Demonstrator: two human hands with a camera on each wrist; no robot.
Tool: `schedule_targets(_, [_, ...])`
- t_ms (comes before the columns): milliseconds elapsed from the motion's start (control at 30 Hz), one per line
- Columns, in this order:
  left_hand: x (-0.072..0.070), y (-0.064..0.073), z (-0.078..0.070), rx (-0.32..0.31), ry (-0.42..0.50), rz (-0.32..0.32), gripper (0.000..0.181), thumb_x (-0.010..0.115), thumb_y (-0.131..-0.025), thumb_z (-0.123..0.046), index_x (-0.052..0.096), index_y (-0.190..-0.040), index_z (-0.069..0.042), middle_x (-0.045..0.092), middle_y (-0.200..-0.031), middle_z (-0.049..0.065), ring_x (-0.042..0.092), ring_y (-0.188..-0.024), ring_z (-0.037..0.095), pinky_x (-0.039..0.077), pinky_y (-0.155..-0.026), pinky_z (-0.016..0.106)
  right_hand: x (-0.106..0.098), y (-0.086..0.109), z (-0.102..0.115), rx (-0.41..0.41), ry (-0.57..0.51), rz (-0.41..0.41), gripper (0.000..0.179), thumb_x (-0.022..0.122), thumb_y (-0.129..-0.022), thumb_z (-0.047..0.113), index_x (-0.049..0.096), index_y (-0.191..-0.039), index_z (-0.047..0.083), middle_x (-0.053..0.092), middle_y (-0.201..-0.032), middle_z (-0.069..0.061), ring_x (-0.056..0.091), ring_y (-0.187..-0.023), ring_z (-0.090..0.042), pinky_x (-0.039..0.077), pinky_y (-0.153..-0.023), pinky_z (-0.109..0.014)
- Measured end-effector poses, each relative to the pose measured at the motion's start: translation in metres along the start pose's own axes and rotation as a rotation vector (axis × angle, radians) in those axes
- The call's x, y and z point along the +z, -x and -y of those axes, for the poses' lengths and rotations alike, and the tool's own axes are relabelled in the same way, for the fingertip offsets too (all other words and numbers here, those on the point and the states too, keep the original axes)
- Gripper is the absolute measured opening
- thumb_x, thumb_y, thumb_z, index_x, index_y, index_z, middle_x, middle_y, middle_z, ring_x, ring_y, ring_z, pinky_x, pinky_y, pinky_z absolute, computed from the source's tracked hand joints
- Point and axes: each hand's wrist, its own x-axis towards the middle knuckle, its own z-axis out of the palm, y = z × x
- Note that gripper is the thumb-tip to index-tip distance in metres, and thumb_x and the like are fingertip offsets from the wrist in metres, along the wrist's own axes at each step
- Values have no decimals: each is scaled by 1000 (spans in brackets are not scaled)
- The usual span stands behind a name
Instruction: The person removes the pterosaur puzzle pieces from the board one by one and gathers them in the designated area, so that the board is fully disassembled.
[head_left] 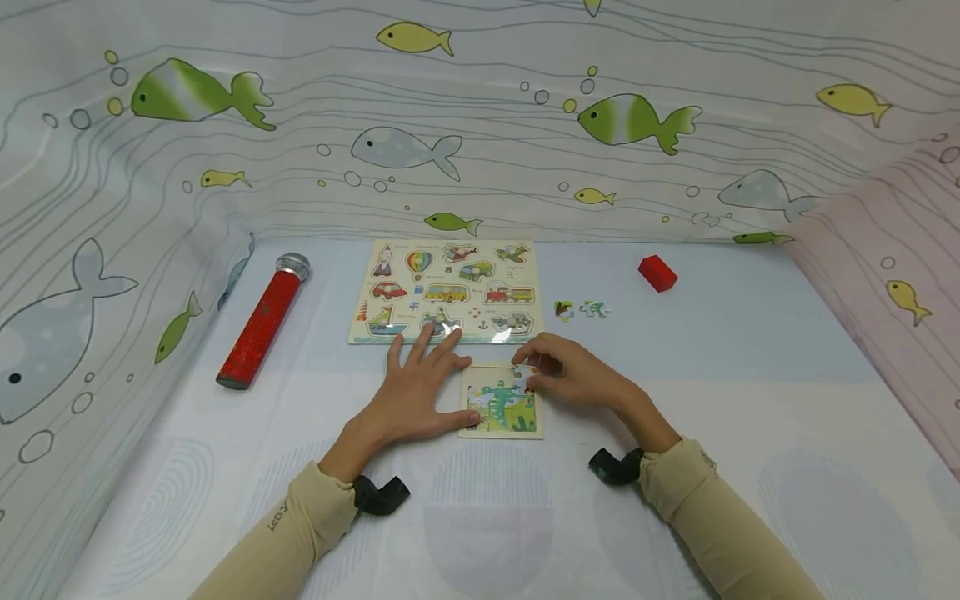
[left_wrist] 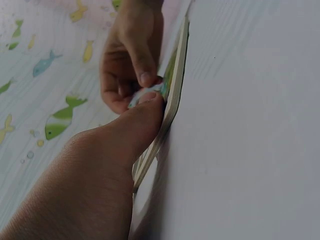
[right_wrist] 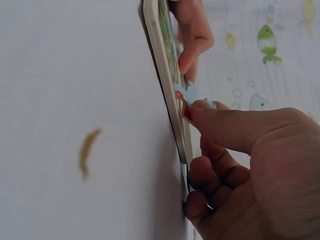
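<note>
A small wooden jigsaw puzzle (head_left: pixel 501 432) with a green dinosaur picture lies in front of me, mostly filled in its lower part. My left hand (head_left: pixel 416 392) spreads its fingers at the puzzle's left side, the thumb resting on the lower left corner. Between thumb and fingers, my right hand (head_left: pixel 573 375) pinches a puzzle piece (right_wrist: pixel 189 94) at the upper right of the puzzle. Light blue and red show on that piece, and the fingers partly cover it. Two loose pieces, one dark (head_left: pixel 564 310) and one pale with green (head_left: pixel 595 309), lie beyond the right hand.
Behind the puzzle lies a larger wooden peg board (head_left: pixel 472 279) with vehicle pictures. A red toy microphone (head_left: pixel 262 325) is at the left, and a red block (head_left: pixel 657 273) at the back right. Fish-patterned cloth (head_left: pixel 495 100) rises around the table.
</note>
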Motion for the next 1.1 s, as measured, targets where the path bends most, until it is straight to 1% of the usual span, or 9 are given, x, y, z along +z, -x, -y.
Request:
schedule_targets(100, [0, -1, 0, 3, 1, -4, 85, 58, -82, -80, 51, -148, -27, 17, -173, -1, 1, -161, 36, -3, -120, 71, -1, 0, -1, -5, -47, 1, 29, 77, -91, 14, 69, -119, 17, 58, -93, -2, 51, -85, -18, 43, -74, -25])
schedule_targets(233, [0, -1, 0, 4, 5, -1, 85, 59, -82, -79, 52, -148, -27, 17, -173, 0, 2, -160, 36, -3, -120, 71, -1, -1, -1, 0, -85, 18, 28, 74, -94, 13, 70, -121, 15, 57, -88, -2, 51, -84, -18, 41, -72, -22])
schedule_targets(500, [-1, 0, 0, 10, -1, -2, 84, 59, -82, -79, 53, -147, -26, 19, -172, 1, 3, -160, 39, -2, -119, 72, -2, -1, -2, 18, -148, 3, 31, 73, -94, 12, 70, -125, 14, 60, -88, -1, 54, -82, -18, 43, -71, -22])
schedule_targets(700, [-1, 0, -1, -10, -7, 1, 86, 59, -81, -80, 52, -148, -26, 18, -172, 0, 2, -160, 36, -4, -120, 70, -9, -1, -5, 26, -147, -22, 31, 73, -95, 13, 71, -126, 14, 58, -88, -2, 53, -83, -18, 42, -71, -22])
schedule_targets(867, [-1, 0, -1, -11, -5, 3, 86, 59, -81, -79, 52, -148, -26, 17, -173, 0, 1, -161, 36, -5, -120, 70, -24, 4, -14, 63, -145, -93, 31, 73, -95, 14, 71, -125, 13, 59, -92, -4, 53, -84, -20, 43, -69, -22])
schedule_targets(1000, [-1, 0, -1, -2, 6, 0, 85, 60, -81, -78, 52, -148, -26, 17, -172, 0, 2, -160, 37, -5, -120, 70, -39, 11, -25, 93, -139, -188, 31, 71, -96, 13, 70, -126, 11, 64, -100, -7, 54, -86, -19, 44, -70, -21])
schedule_targets(1100, [0, 0, -2, 6, 10, -7, 84, 61, -82, -77, 52, -147, -26, 18, -172, 1, 3, -160, 38, -4, -120, 71, -52, 18, -34, 117, -137, -273, 31, 69, -97, 12, 69, -128, 9, 66, -102, -9, 55, -86, -19, 46, -71, -20])
